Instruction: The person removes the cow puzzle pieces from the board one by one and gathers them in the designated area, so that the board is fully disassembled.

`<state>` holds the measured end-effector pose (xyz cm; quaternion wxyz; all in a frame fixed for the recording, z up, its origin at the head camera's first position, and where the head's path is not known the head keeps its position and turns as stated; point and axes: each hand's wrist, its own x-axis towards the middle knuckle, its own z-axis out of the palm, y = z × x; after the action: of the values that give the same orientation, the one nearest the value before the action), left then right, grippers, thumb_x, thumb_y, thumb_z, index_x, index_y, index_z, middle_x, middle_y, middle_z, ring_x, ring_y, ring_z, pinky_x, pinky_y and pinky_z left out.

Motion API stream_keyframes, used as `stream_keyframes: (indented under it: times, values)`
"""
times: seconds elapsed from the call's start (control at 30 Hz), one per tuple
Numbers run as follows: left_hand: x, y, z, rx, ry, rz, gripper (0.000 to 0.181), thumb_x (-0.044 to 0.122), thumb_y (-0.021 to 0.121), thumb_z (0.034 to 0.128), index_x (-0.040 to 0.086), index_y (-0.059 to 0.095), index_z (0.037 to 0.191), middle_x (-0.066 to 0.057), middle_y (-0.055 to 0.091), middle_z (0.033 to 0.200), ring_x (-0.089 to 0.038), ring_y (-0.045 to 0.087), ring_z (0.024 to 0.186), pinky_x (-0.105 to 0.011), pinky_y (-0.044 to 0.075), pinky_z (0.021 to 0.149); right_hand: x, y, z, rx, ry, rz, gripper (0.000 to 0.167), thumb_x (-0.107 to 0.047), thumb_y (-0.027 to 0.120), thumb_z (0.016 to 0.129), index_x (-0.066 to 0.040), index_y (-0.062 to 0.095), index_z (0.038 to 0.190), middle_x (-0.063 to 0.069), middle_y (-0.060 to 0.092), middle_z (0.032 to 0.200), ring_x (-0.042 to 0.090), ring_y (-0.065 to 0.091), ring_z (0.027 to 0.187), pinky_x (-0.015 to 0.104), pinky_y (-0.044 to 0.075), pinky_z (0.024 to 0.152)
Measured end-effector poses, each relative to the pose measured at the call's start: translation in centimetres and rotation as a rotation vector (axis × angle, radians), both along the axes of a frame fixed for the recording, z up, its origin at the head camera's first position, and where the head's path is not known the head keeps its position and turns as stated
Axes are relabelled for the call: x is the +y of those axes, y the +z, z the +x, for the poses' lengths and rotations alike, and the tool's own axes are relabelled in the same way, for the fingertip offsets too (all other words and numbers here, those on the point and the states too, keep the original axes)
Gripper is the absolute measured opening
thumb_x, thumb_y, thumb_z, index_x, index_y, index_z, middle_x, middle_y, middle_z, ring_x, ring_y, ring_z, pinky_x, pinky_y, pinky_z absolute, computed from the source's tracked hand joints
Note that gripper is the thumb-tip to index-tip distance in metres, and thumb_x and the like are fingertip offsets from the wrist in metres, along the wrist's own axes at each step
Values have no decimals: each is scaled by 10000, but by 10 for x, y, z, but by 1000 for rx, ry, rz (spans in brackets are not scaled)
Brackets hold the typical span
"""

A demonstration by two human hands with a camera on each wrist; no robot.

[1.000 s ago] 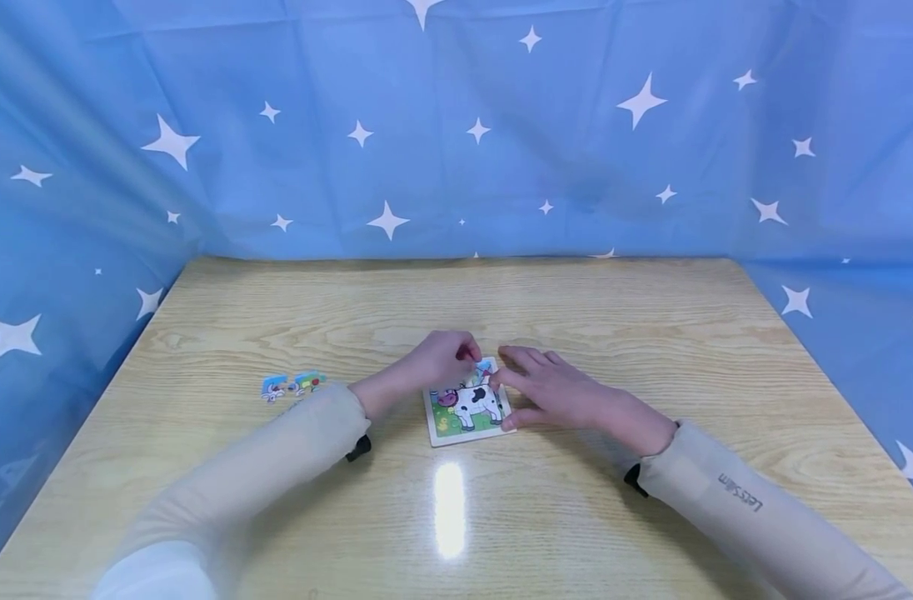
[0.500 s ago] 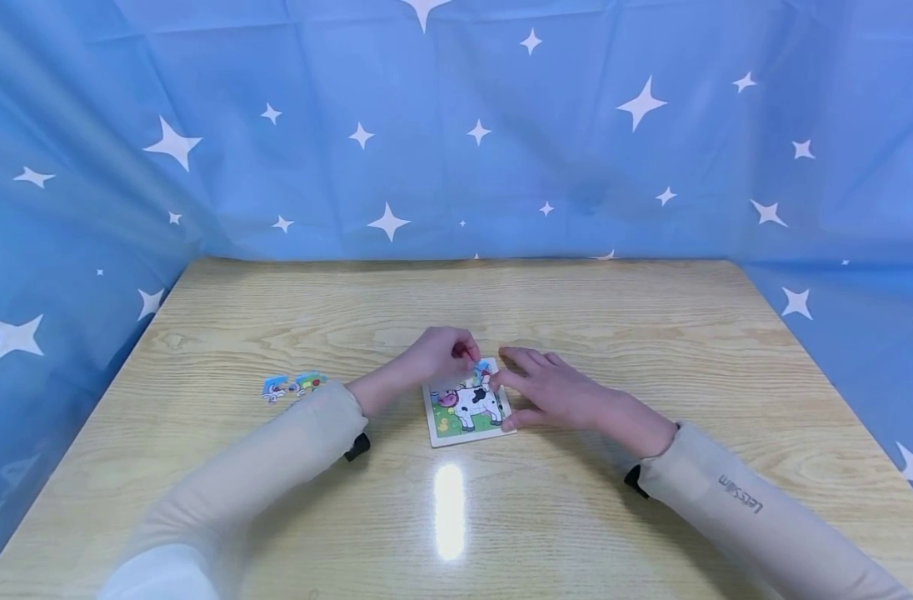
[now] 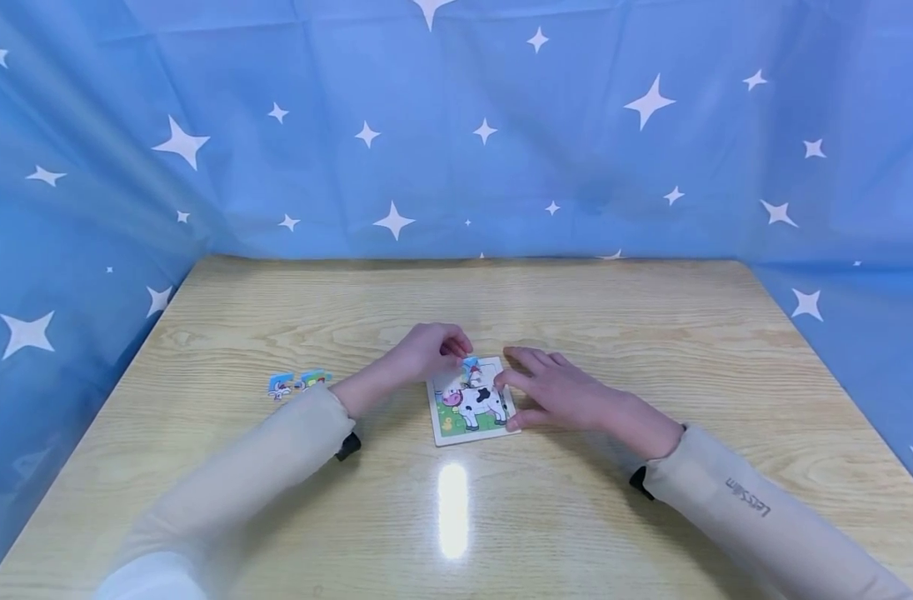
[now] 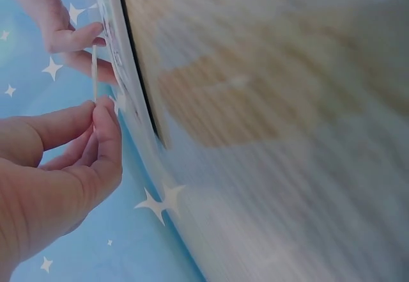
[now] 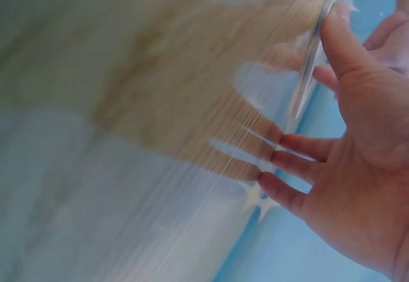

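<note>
A square cow jigsaw puzzle in a pale frame lies on the table between both hands. My left hand is over the frame's upper left part, pinching a thin puzzle piece between thumb and fingertips. The left wrist view shows that piece edge-on, raised off the board; in the head view its face looks blue and red. My right hand rests at the frame's right side, fingers spread. In the right wrist view its thumb touches the frame's edge and the other fingertips touch the table.
Loose puzzle pieces lie on the wooden table left of the puzzle, partly behind the left sleeve. A blue curtain with white stars stands behind and beside the table.
My left hand has shifted slightly left and up with the piece, uncovering more of the frame's upper right corner. My right hand stays at the frame's side. The camera view moved a little.
</note>
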<state>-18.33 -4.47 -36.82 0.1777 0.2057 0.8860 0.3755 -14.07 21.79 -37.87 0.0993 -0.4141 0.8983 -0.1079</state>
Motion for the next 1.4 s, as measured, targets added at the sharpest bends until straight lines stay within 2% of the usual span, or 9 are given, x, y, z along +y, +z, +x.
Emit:
stream_keyframes:
  times: [0.57,0.83,1.07,1.27,1.4]
  values:
    - [-39,10,9,-49,3,40,123,-42,693,1043,-4,757,1141,-108,754,1079,-231,692,1010,-328,571,906,0,-2,1,-9,-3,-9,433,-420,771,1024,-220,547,1336,327,416,1637,531,422,1511,738,422,1115]
    - [-59,14,12,-14,-19,37,106,-41,678,1045,-18,752,1118,-118,750,1048,-231,681,961,-342,568,884,0,-2,1,-22,-8,-3,433,-433,759,1030,-220,551,1344,326,400,1651,535,403,1526,745,398,1138]
    - [-72,15,12,-22,-5,18,109,-26,659,1059,-15,748,1122,-115,747,1059,-249,680,983,-367,565,895,2,-2,1,-31,-15,-3,431,-435,758,1033,-217,555,1344,327,397,1655,535,395,1530,750,391,1140]
    - [-88,21,13,-14,6,-5,137,-7,646,1051,-16,744,1146,-121,746,1076,-265,674,996,-403,556,925,1,-1,0,-38,-17,-6,437,-446,754,1034,-218,558,1351,329,389,1659,540,388,1533,758,383,1146]
    - [-101,24,15,-34,32,3,133,-15,656,1053,-29,736,1159,-132,738,1081,-279,677,1004,-410,556,924,1,-2,0,-43,-21,-1,439,-448,751,1035,-219,556,1354,328,383,1665,538,380,1540,763,374,1155]
